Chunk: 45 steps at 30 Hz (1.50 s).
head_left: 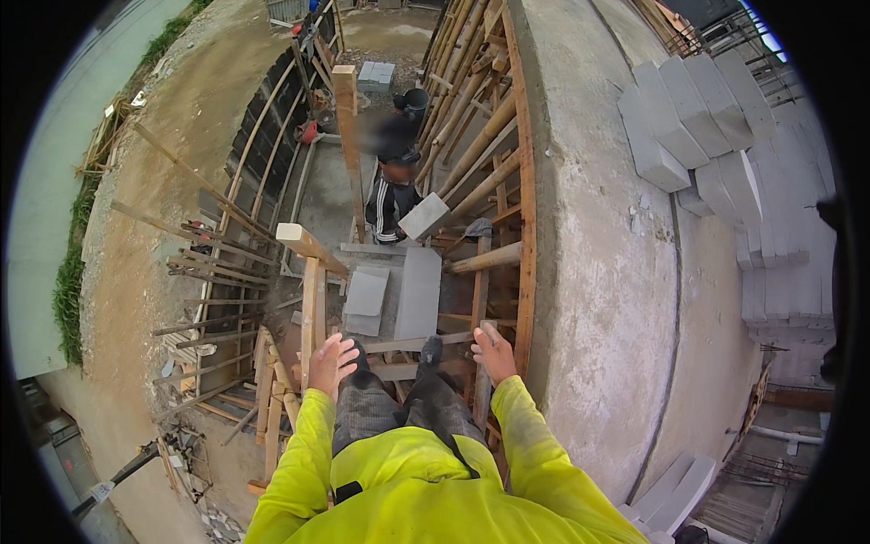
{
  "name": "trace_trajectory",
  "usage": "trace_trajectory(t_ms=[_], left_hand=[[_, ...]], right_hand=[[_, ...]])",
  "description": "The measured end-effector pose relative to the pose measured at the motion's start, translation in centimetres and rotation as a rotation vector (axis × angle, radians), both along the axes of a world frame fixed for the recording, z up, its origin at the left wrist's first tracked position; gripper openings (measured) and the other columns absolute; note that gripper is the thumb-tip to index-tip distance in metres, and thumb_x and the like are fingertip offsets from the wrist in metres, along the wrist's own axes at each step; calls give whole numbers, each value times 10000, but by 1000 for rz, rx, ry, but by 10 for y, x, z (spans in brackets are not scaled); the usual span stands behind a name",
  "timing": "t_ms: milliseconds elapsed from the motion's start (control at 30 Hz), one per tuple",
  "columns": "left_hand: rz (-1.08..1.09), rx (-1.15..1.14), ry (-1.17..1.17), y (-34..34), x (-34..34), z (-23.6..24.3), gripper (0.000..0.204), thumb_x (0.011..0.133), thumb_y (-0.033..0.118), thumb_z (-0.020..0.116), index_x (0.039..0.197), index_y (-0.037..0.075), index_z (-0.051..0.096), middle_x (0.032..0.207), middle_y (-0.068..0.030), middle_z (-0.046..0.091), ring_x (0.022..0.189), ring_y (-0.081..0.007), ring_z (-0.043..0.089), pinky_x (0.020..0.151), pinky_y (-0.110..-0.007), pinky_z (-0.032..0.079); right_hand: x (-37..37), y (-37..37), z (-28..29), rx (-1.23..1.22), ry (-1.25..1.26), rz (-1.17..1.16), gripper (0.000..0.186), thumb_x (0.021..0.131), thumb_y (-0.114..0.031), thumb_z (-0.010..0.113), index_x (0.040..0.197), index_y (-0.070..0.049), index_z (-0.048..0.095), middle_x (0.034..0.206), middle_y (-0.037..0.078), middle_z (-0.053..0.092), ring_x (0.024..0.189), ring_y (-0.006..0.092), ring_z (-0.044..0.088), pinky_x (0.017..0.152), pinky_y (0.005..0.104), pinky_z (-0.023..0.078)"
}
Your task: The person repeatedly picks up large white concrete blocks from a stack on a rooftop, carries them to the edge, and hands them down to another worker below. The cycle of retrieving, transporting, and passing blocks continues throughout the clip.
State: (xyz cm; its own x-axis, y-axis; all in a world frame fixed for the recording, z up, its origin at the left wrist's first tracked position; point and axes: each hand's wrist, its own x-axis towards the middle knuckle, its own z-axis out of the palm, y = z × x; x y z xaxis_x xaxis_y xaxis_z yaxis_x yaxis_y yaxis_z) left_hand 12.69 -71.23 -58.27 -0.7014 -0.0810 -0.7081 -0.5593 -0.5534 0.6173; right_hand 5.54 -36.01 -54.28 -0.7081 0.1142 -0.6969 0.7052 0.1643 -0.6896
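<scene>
Fingers, left hand (332, 364): loosely spread and slightly curled, nothing seen in them; just beside a wooden post (312, 295), contact cannot be told.
Fingers, right hand (492, 352): part open and bent, nothing seen in them; at a wooden upright (480, 295), contact cannot be told.
Wall (603, 299): broad concrete, running along the right side.
Block stack (784, 245): pale grey, beyond the wall, upper blocks tilted.
Co-worker (391, 201): ahead and below, dark striped jacket.
Long block (419, 295): grey, lying ahead of the feet.
Short blocks (366, 295): grey, overlapping, left of the long block.
Raised block (424, 218): grey, tilted, beside the co-worker; grip not discernible.
Bucket (416, 99): black, beyond the co-worker; contents cannot be made out.
</scene>
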Motion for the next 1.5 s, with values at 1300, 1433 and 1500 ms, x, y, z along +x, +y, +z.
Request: trace_trajectory(t_ms=[1300, 1433, 1500], left_hand=[[-127, 194, -113, 37, 2, 28, 854, 852, 648, 602, 1391, 0, 462, 1284, -153, 589, 1102, -260, 608, 940, -376, 508], [-188, 64, 44, 32, -2, 122, 878, 843, 662, 604, 1400, 0, 450, 1295, -157, 578, 1120, -262, 596, 951, -380, 500], [-220, 11, 129, 32, -1, 162, 890, 839, 668, 604, 1404, 0, 444, 1301, -159, 573, 1128, -263, 590, 956, -382, 495]], right_hand=[[11, -74, -56, -480, -373, -418, 573, 857, -288, 703, 1304, 34, 544, 1169, 149, 624, 1029, 223, 640, 859, 334, 543], [11, -99, 21, -619, -324, -281, 726, 795, -334, 746, 1331, 85, 491, 1132, 171, 639, 965, 237, 659, 826, 333, 552], [7, -111, 58, -661, -248, -234, 735, 792, -335, 748, 1337, 81, 484, 1141, 177, 639, 957, 232, 662, 832, 331, 551]])
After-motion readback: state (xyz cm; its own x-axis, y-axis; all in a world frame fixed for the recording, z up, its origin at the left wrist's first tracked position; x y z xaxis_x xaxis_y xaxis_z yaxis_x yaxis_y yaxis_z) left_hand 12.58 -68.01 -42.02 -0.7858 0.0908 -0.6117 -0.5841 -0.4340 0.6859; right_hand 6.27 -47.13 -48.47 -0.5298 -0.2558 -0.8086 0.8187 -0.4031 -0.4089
